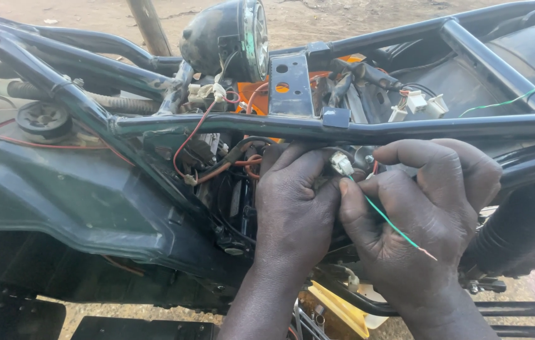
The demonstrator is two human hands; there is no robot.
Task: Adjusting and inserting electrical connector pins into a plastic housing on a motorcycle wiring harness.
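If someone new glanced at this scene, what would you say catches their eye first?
Two bare hands meet at the centre, the left hand and right hand pinching a small white connector just under the black frame tube. A thin green wire trails from it across the right palm. Above, a round black headlamp sits over orange bodywork.

Both hands (368, 214) on white connector (342, 164)

Outdoor roadside repair spot: stripped motorcycle frame (343, 129) w/ exposed wiring (192, 135), on bare dirt ground (318, 19)
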